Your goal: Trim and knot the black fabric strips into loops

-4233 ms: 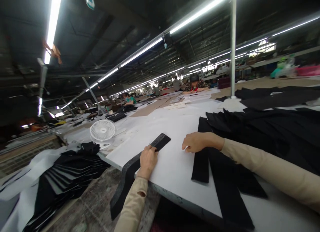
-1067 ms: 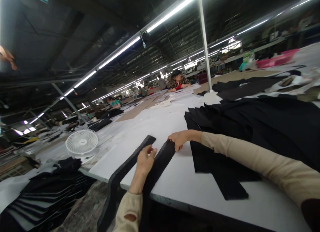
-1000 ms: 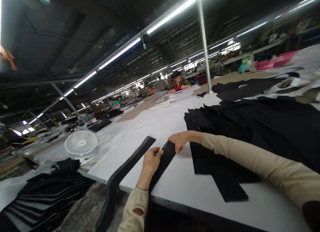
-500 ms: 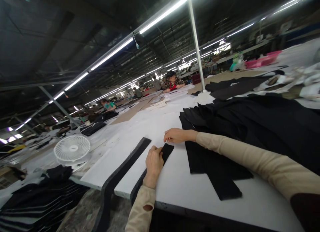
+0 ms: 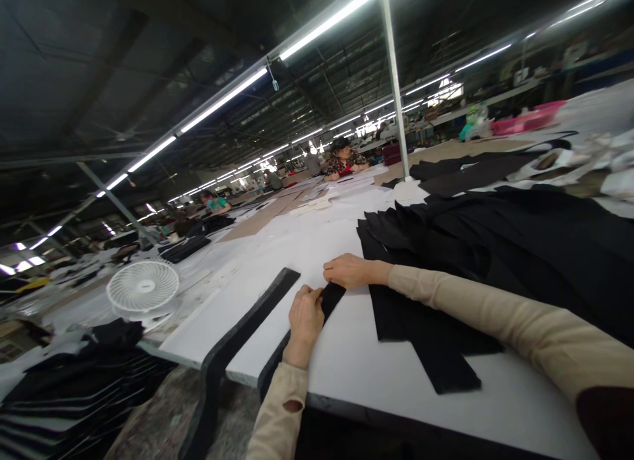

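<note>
Two long dark fabric strips lie across the near edge of a white table [image 5: 376,361] and hang off it. My left hand [image 5: 306,317] is closed on the top end of the nearer strip [image 5: 331,295]. My right hand [image 5: 348,271] rests just beyond that end, fingers curled down onto the table at the strip's tip. The other strip [image 5: 257,308] lies untouched to the left of my left hand. Black cut pieces [image 5: 421,328] lie under my right forearm.
A large heap of black fabric [image 5: 520,242] covers the table's right side. A white fan [image 5: 142,286] stands at the left, with a stack of black pieces [image 5: 79,387] below it. A white pole [image 5: 395,84] rises behind. Other people work at far tables.
A second strip has come onto the table beside the first. My left hand has closed over its top end, and my right hand has let go and settled just beyond it.
</note>
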The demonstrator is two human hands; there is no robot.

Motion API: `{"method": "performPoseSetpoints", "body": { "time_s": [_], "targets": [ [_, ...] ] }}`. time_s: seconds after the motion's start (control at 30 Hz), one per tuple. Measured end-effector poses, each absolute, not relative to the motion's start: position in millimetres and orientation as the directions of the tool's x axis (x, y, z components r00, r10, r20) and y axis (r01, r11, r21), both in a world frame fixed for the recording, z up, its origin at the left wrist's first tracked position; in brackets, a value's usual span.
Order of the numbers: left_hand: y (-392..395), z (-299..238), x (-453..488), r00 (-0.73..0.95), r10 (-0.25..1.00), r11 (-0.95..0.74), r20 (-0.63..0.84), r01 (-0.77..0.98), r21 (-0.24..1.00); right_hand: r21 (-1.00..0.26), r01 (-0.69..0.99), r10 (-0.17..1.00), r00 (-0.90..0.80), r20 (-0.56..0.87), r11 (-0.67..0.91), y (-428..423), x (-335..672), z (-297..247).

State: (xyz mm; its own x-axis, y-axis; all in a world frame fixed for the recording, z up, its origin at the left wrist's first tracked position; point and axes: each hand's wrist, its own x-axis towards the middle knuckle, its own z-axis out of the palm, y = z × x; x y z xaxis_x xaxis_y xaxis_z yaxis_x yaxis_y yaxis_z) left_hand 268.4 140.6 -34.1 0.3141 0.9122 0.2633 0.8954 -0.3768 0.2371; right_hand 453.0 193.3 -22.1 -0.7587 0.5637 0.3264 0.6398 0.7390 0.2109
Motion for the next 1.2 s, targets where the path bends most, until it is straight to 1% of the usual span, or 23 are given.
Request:
{"method": "performPoseSetpoints", "body": {
  "time_s": [0.13, 0.2, 0.23, 0.3, 0.4, 0.47, 0.53, 0.6, 0.63, 0.73, 0.8, 1.0, 1.13, 1.2],
  "targets": [
    [135.9, -32.0, 269.2, 0.342, 0.902, -0.401, 0.263, 0.889, 0.221, 0.37, 0.554, 0.473, -0.831, 0.291, 0.746, 193.2, 451.1, -27.8],
    [131.5, -30.1, 270.1, 0.379, 0.888, -0.426, 0.26, 0.89, 0.16, 0.415, 0.5, 0.427, -0.866, 0.261, 0.76, 192.8, 451.0, -29.2],
    [129.3, -29.2, 270.6, 0.395, 0.882, -0.435, 0.258, 0.893, 0.118, 0.412, 0.497, 0.429, -0.868, 0.252, 0.764, 192.7, 451.7, -29.4],
    [126.5, -27.6, 271.7, 0.417, 0.873, -0.44, 0.251, 0.897, 0.042, 0.359, 0.56, 0.497, -0.828, 0.26, 0.746, 193.3, 454.7, -29.0],
    [129.1, -25.9, 275.1, 0.411, 0.879, -0.426, 0.242, 0.905, 0.011, 0.274, 0.695, 0.625, -0.718, 0.307, 0.664, 196.2, 461.3, -25.3],
    [135.5, -24.8, 279.5, 0.399, 0.886, -0.412, 0.236, 0.911, 0.007, 0.222, 0.736, 0.651, -0.672, 0.354, 0.639, 198.6, 463.9, -20.8],
    [143.7, -23.7, 286.2, 0.388, 0.893, -0.399, 0.23, 0.917, 0.005, 0.114, 0.737, 0.653, -0.65, 0.389, 0.666, 200.2, 463.2, -16.2],
    [151.5, -22.9, 294.0, 0.382, 0.897, -0.393, 0.223, 0.919, 0.01, 0.009, 0.706, 0.648, -0.654, 0.391, 0.708, 200.3, 460.2, -13.7],
    [154.7, -22.5, 297.8, 0.379, 0.899, -0.392, 0.22, 0.92, 0.015, -0.019, 0.697, 0.652, -0.659, 0.375, 0.716, 199.8, 458.5, -13.8],
    [160.5, -21.3, 304.8, 0.369, 0.905, -0.386, 0.212, 0.922, 0.043, -0.016, 0.732, 0.7, -0.644, 0.309, 0.681, 196.9, 455.4, -18.8],
    [160.5, -19.6, 302.3, 0.366, 0.907, -0.386, 0.207, 0.92, 0.066, -0.011, 0.758, 0.728, -0.622, 0.289, 0.653, 195.3, 455.5, -23.0],
    [138.4, -15.4, 254.1, 0.347, 0.912, -0.379, 0.218, 0.917, 0.126, -0.025, 0.77, 0.747, -0.611, 0.262, 0.638, 195.5, 456.0, -23.7],
    [121.4, -23.7, 221.9, 0.354, 0.895, -0.42, 0.271, 0.875, 0.243, -0.022, 0.776, 0.762, -0.613, 0.208, 0.63, 190.1, 453.1, -18.1],
    [117.1, -28.9, 215.8, 0.374, 0.876, -0.455, 0.306, 0.85, 0.264, -0.013, 0.776, 0.765, -0.619, 0.179, 0.631, 185.0, 451.6, -14.1]
  ]
}}
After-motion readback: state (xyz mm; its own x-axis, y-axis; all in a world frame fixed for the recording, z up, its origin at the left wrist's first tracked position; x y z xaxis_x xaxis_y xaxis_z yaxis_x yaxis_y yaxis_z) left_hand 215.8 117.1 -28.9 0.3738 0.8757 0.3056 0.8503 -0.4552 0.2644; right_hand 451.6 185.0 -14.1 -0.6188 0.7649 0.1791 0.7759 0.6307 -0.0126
